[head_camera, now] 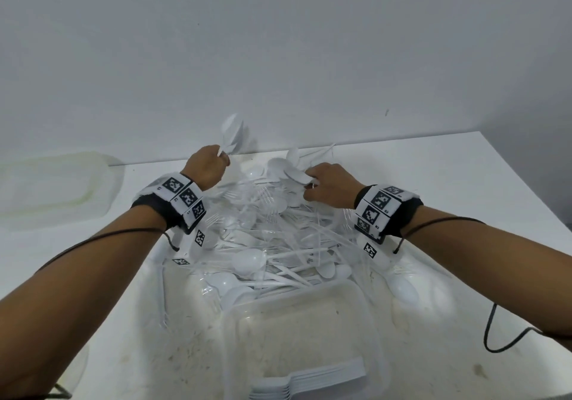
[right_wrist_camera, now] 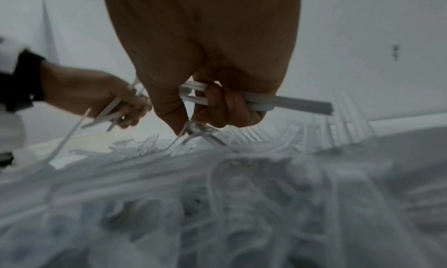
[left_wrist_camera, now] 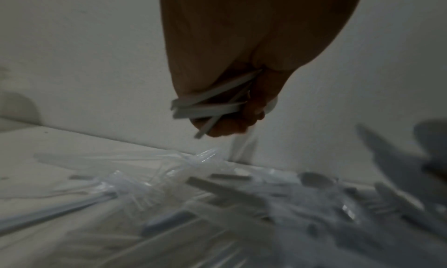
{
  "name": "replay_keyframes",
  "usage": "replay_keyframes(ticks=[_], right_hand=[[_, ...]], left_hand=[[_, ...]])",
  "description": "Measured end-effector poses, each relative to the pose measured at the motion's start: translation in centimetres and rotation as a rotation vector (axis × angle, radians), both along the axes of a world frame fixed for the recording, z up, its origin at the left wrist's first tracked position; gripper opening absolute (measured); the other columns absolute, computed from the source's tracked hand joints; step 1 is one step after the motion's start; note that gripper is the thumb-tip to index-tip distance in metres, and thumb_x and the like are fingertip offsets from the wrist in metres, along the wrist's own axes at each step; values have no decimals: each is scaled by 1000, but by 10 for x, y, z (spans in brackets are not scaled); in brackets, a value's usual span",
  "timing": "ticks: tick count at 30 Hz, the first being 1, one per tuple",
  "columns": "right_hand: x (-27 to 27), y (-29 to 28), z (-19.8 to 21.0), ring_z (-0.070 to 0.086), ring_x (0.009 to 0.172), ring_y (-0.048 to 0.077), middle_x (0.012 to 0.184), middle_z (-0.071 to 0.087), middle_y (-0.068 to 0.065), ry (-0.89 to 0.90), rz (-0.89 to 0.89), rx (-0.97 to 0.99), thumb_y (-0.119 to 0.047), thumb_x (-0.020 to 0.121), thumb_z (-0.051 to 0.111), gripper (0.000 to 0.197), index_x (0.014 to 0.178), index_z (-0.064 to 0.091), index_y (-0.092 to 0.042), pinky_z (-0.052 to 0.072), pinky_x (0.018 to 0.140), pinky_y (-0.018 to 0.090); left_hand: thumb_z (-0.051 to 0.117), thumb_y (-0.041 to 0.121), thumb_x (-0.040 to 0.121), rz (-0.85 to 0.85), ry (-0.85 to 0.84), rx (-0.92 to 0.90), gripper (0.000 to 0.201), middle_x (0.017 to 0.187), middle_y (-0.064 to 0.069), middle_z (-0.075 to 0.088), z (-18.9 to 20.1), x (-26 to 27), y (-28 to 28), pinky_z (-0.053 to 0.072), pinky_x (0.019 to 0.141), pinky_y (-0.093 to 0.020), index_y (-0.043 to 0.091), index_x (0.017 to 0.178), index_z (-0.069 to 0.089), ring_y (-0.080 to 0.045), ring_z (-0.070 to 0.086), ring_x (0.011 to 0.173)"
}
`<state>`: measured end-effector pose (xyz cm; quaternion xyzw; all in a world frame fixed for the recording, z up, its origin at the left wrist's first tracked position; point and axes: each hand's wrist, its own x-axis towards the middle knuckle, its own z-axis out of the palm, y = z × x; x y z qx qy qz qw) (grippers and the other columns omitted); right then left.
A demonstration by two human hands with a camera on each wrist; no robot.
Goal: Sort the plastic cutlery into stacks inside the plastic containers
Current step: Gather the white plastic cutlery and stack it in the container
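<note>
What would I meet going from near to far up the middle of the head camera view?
Stacked forks in the clear container → loose cutlery pile → right hand gripping spoons → wall.

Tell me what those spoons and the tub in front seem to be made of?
The spoons in the left hand, the white spoons, look like opaque, smooth plastic with a dull sheen. The container seems to be clear, slightly cloudy plastic: the table shows through its walls.

Both bare forearms reach forward, each wrist wearing a black band with printed markers. The left hand is raised, its fingers curled closed. The right hand is lower, knuckles up, fingers also curled.
</note>
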<state>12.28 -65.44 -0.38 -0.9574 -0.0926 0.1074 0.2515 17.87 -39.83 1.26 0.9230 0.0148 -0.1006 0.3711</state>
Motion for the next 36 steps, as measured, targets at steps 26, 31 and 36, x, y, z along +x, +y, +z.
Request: replay_keyframes(ticks=[26,31,36], right_hand=[[3,-46,8,51,54,13,54,63,0,27,-568,501,-18,81,62,17,66,64,-9,38,57,29],[-1,-43,15,48,51,12,52,59,-1,49,-504,472,-17,82,58,22,60,59,-11,37,57,27],[-1,-31,16,44,57,15,65,51,3,58,-288,263,-13,89,51,17,72,50,-9,32,54,27]], left_hand=[[65,41,87,-460,-88,559,28,86,-6,65,-22,6,-64,43,69,-30,14,83,64,-25,60,86],[58,35,91,-458,-148,542,24,76,-2,57,-10,4,-64,42,70,-30,20,74,55,-25,55,79],[64,34,88,-447,-137,484,29,67,0,58,7,7,-47,47,71,-32,25,63,53,-25,57,76]])
